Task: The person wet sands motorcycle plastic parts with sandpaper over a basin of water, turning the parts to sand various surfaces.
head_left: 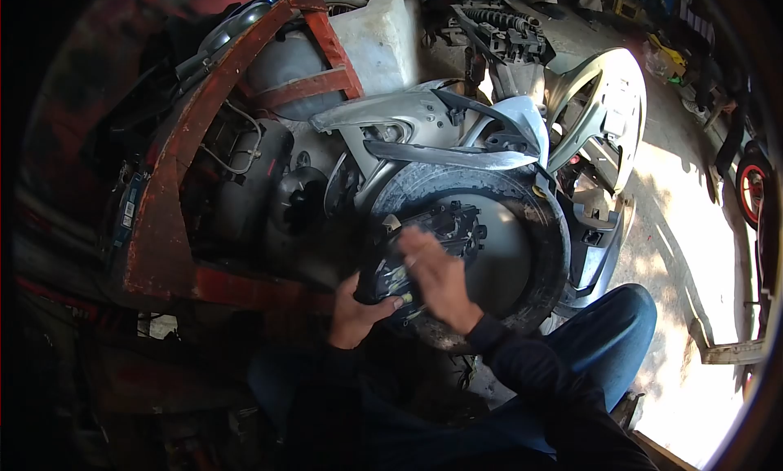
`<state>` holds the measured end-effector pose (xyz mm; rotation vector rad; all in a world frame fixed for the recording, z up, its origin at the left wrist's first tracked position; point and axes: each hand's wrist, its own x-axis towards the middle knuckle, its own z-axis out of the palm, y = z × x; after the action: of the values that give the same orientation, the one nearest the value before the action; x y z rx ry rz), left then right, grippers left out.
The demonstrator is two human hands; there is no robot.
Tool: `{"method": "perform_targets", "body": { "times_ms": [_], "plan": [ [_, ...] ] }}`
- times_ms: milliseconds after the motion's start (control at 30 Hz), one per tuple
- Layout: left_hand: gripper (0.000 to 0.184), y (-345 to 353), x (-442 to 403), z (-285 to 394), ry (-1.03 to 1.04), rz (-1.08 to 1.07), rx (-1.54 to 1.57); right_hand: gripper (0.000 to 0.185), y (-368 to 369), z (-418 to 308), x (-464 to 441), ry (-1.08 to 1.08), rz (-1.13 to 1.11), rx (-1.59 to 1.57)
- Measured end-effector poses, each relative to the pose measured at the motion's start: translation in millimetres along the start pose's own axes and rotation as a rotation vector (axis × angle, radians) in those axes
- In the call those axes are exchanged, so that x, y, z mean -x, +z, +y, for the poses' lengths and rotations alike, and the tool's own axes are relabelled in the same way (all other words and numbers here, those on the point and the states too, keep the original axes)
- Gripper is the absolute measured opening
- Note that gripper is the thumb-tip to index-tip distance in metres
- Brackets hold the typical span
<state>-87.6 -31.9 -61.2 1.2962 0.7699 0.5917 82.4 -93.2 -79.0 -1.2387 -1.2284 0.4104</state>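
- Your dark glossy part (pixel 383 275) sits low in front of you, over the left rim of the tyre (pixel 556 255).
- Left hand (pixel 351 314) has it: at the part's 7 o'clock, thumb on the near edge, fingers wrapped out of sight. This is your nearer hand.
- Right hand (pixel 436 279) comes in from 4 o'clock, fingers extended together, flat over the face, not wrapped around anything. Blurred; can't tell if it's touching.
- Long axis: looks roughly 1 to 7 o'clock, my read; your right hand and shadow hide part of the outline.
- Part's face: smooth, curved, shiny, yellowish streaks. Could be clear plastic.
- Black ribbed assembly (pixel 466 225) at its 2 o'clock, matt, angular. Can't tell if they're joined.
- Tyre: round, scuffed dull rubber. Grey strip (pixel 453 154) across its 12 o'clock side, long, worn.
- Red frame (pixel 155 218) at your 10 o'clock: angular, chipped paint.
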Motion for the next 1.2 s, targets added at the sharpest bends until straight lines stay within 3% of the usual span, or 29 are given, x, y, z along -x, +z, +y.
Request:
{"method": "perform_targets", "body": {
  "times_ms": [33,100,167,200,300,333,367,433,467,500,567,700,733,767,833,967,1000,1033,1100,1167,1200],
  "plan": [
    [0.044,-0.5,-2.0,0.2,0.003,-0.003,0.002,0.025,3.4,-8.5,7.2,-0.122,-0.066,0.088],
    [0.044,-4.7,-1.8,0.2,0.028,-0.048,-0.006,0.026,-2.5,-15.2,5.4,-0.161,-0.195,0.018],
    [0.045,-2.5,-6.0,-0.4,0.019,-0.043,-0.015,0.026,-11.3,29.9,2.4,-0.010,-0.026,-0.026],
    [0.045,-0.1,-7.7,-2.6,0.009,-0.036,-0.018,0.026,-14.5,52.3,3.3,0.175,0.076,-0.110],
    [0.043,4.5,-22.6,-30.3,0.198,-0.024,-0.154,0.026,-1.3,-4.0,11.4,-0.014,-0.108,-0.098],
    [0.041,3.6,-27.2,-36.8,0.392,-0.054,-0.570,0.026,5.1,-24.0,14.1,-0.233,-0.271,0.149],
    [0.040,2.8,-32.1,-42.9,0.613,-0.004,-0.968,0.026,-1.0,-18.4,10.0,-0.230,-0.263,0.155],
    [0.047,30.0,-36.4,-8.3,0.187,-0.006,-0.228,0.025,-17.5,-3.9,0.2,-0.280,-0.181,0.166],
    [0.043,13.0,-39.2,-36.5,0.145,0.036,-0.215,0.028,-20.3,-2.1,-2.7,-0.201,-0.140,0.119],
    [0.043,14.8,-40.3,-34.2,0.150,0.037,-0.214,0.028,-22.9,3.3,-5.0,-0.205,-0.141,0.120],
    [0.038,17.8,-37.6,-23.9,0.158,0.135,-0.174,0.029,-24.0,23.7,-5.3,-0.009,0.001,0.067],
    [0.062,24.1,-39.2,-18.9,0.136,0.354,-0.014,0.029,-24.3,54.6,-11.0,0.224,0.037,0.018],
    [0.091,17.5,-42.0,-18.5,0.082,0.317,-0.031,0.030,-20.7,52.8,-10.5,0.221,0.010,0.032],
    [0.091,15.3,-40.2,-19.7,0.081,0.319,-0.033,0.030,-16.5,50.3,-9.3,0.222,0.008,0.030],
    [0.108,18.6,-33.9,-3.1,0.055,0.230,0.111,0.031,-8.2,36.4,-10.2,-0.047,-0.116,0.115],
    [0.115,-4.2,-34.4,-23.3,0.028,0.040,0.006,0.029,-14.1,40.2,-18.0,-0.200,-0.253,0.076],
    [0.110,-1.5,-30.8,-21.0,0.038,0.034,-0.049,0.028,-21.0,56.3,-19.9,-0.091,-0.122,0.026],
    [0.105,-0.1,-29.4,-19.6,0.052,0.028,-0.101,0.027,-27.5,76.2,-16.8,0.166,0.006,0.018],
    [0.108,-2.7,-30.5,-19.2,0.057,0.015,-0.144,0.027,-25.6,64.5,-10.6,0.081,0.029,0.145],
    [0.109,-5.5,-27.8,-18.8,0.024,-0.011,-0.092,0.028,-6.9,30.2,-1.2,-0.191,-0.204,-0.073],
    [0.110,-9.7,-30.0,-15.8,0.031,-0.025,-0.077,0.029,-2.9,4.0,2.8,-0.227,-0.300,0.049]
  ]
}}
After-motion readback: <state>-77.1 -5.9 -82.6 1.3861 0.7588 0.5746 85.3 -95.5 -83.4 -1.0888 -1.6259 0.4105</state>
